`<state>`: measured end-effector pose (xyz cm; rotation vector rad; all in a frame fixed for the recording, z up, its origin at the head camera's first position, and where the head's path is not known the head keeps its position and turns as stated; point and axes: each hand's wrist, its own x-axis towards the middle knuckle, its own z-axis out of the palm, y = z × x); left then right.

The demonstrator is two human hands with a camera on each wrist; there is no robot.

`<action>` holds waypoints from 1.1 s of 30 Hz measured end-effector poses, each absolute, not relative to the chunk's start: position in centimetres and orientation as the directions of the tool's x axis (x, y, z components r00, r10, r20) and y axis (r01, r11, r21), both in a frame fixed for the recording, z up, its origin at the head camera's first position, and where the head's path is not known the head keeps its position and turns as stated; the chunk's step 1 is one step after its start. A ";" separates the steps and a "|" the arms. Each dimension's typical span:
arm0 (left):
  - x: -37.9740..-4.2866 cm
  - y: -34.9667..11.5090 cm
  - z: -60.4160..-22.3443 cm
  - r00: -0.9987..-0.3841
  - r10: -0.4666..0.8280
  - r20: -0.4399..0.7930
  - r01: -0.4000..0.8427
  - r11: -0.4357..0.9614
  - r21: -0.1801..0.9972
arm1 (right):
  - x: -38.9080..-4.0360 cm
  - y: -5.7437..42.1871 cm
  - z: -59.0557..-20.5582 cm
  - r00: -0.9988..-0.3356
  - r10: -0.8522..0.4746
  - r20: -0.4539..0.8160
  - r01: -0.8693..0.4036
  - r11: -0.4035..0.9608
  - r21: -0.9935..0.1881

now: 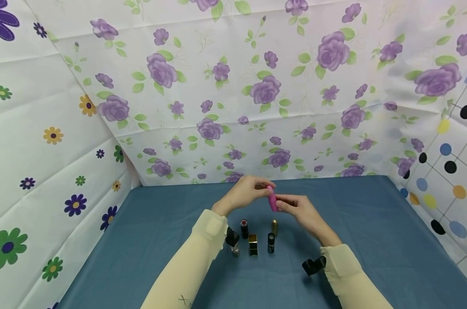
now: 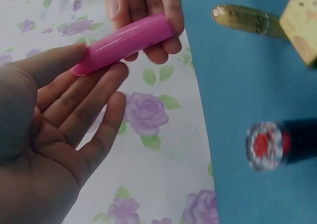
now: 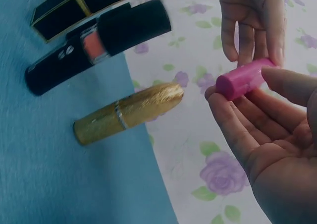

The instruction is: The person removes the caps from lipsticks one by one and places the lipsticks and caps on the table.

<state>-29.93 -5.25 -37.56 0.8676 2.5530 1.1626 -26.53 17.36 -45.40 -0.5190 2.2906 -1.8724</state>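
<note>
Both hands hold a pink lipstick tube above the far part of the table. The left hand pinches its upper end between thumb and fingers. At the lower part, the right hand grips it with thumb and forefinger. In the left wrist view the tube is smooth and slim, spanning the gap between the hands. The right wrist view shows the tube's flat end facing the camera. Closest below the hands stands a gold bullet-shaped lipstick.
On the blue tablecloth, a black lipstick with a red top, a gold-and-black square tube and a black lipstick stand close together. A clear-looking tube is partly hidden by the left wrist camera. Floral cloth rises behind.
</note>
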 end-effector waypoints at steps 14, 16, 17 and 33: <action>-29.7 -4.4 -37.4 -0.834 0.526 0.170 0.367 0.297 0.882 | -26.6 16.5 -44.0 -0.944 -0.312 0.105 -0.123 0.040 -0.992; -29.5 -4.3 -37.4 -0.838 0.520 0.163 0.335 0.255 0.907 | -26.6 16.5 -44.0 -0.943 -0.319 0.098 -0.109 0.019 -0.994; -29.5 -4.3 -37.5 -0.840 0.518 0.162 0.321 0.233 0.918 | -26.6 16.5 -43.9 -0.941 -0.326 0.095 -0.101 0.004 -0.995; -29.7 -4.1 -37.7 -0.829 0.552 0.090 0.120 0.019 0.993 | -26.4 17.2 -43.3 -0.910 -0.412 0.043 0.040 -0.191 -0.981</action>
